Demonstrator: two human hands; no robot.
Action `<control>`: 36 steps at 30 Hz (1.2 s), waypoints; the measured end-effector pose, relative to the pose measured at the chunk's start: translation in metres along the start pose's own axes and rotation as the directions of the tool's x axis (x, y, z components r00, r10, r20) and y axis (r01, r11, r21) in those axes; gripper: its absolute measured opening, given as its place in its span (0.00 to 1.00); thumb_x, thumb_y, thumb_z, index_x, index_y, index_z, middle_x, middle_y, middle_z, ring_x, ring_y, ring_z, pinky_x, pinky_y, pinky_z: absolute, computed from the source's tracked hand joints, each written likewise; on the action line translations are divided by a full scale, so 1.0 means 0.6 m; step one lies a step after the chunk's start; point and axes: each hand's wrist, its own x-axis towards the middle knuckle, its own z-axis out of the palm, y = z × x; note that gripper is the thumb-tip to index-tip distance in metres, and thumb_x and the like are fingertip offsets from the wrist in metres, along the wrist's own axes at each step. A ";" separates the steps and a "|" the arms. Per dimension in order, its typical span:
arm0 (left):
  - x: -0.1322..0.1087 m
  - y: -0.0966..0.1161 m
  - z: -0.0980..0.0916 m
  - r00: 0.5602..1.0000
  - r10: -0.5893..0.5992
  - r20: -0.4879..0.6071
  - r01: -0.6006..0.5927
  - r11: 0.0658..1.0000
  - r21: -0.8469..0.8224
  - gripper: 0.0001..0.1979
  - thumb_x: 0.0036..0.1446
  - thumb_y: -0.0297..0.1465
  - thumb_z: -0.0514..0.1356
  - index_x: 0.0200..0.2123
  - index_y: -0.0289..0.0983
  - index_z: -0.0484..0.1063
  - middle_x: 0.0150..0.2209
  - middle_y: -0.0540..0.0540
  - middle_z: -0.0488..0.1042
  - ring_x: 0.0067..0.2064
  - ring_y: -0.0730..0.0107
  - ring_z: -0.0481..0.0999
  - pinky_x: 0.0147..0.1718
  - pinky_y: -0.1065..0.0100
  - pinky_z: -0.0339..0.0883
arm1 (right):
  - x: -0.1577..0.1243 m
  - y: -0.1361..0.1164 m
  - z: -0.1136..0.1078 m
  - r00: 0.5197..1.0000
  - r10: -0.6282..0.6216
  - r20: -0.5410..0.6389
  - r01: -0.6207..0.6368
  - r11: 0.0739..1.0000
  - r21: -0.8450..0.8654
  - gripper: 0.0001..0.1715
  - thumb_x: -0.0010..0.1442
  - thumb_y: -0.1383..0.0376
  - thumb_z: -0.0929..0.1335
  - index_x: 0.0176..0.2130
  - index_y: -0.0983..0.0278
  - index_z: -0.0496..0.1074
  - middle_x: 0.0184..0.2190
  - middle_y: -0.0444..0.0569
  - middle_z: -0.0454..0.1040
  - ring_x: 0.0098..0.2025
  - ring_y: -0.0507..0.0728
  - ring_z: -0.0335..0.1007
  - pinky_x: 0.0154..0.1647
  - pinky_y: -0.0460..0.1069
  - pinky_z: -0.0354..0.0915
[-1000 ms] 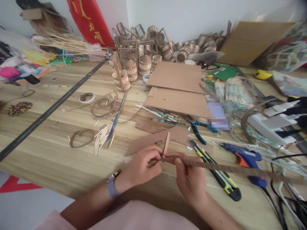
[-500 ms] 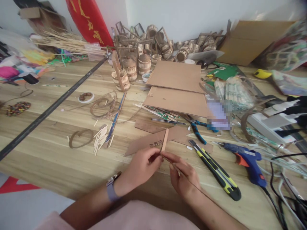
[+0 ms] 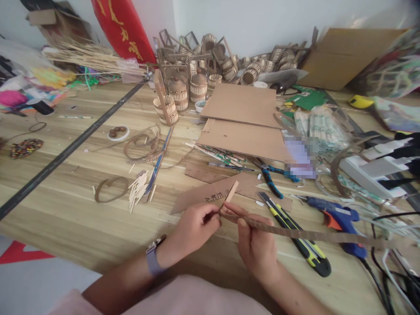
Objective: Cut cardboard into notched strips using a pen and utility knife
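Note:
My left hand, a watch on its wrist, pinches the lower end of a short, flat tan strip that looks like cardboard. My right hand grips a long brown ribbed strip between thumb and fingers. One end of this strip meets the tan one at my left fingertips, where the exact contact is hidden. Its other end runs off to the right, over the yellow-black utility knife and the blue glue gun. Beneath the tan strip lie flat cardboard pieces.
Pliers and a pen lie before two cardboard sheets. Short sticks and a coiled strip are at left. Small woven baskets stand behind. A power strip with cables crowds the right.
The long brown strip has swung out from along my right forearm and now stretches rightward. My right fingers have shifted their hold on it. The tan strip leans further right.

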 end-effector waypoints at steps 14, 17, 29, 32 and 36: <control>-0.001 -0.011 0.002 1.000 -0.006 0.024 0.007 0.999 -0.033 0.16 0.68 0.36 0.51 0.33 0.36 0.75 0.28 0.50 0.76 0.29 0.73 0.71 0.29 0.73 0.59 | 0.002 0.014 0.000 0.976 -0.205 0.077 0.215 0.965 -0.149 0.08 0.68 0.72 0.64 0.46 0.61 0.68 0.43 0.52 0.83 0.50 0.57 0.79 0.52 0.55 0.76; -0.002 -0.011 0.005 1.000 -0.011 0.009 0.011 1.000 -0.027 0.17 0.68 0.35 0.52 0.31 0.35 0.74 0.26 0.50 0.74 0.27 0.74 0.70 0.28 0.74 0.58 | -0.008 0.016 0.001 0.977 -0.203 0.063 0.211 0.963 -0.168 0.12 0.67 0.73 0.65 0.50 0.62 0.66 0.44 0.54 0.82 0.53 0.59 0.77 0.50 0.54 0.77; 0.004 -0.001 -0.004 0.995 0.022 0.096 -0.013 0.996 -0.089 0.13 0.67 0.35 0.53 0.38 0.35 0.76 0.34 0.48 0.78 0.36 0.69 0.76 0.35 0.72 0.64 | 0.004 0.003 0.002 0.968 -0.246 0.059 0.250 0.963 -0.095 0.12 0.65 0.76 0.63 0.45 0.61 0.64 0.42 0.56 0.82 0.49 0.59 0.80 0.51 0.58 0.77; 0.002 -0.003 -0.003 0.996 0.027 0.081 -0.023 0.998 -0.058 0.15 0.68 0.35 0.52 0.36 0.36 0.75 0.30 0.49 0.77 0.32 0.71 0.74 0.32 0.73 0.63 | 0.005 0.001 0.001 0.963 -0.255 0.085 0.263 0.960 -0.096 0.11 0.66 0.76 0.62 0.45 0.62 0.63 0.42 0.57 0.82 0.49 0.59 0.80 0.53 0.60 0.76; 0.001 -0.005 -0.005 0.997 0.008 0.080 -0.008 1.000 0.007 0.17 0.69 0.34 0.51 0.29 0.36 0.72 0.26 0.50 0.74 0.29 0.72 0.73 0.30 0.73 0.61 | 0.005 0.001 0.000 0.973 -0.219 0.070 0.222 0.974 -0.043 0.09 0.68 0.74 0.60 0.45 0.61 0.63 0.40 0.56 0.82 0.48 0.59 0.80 0.55 0.63 0.74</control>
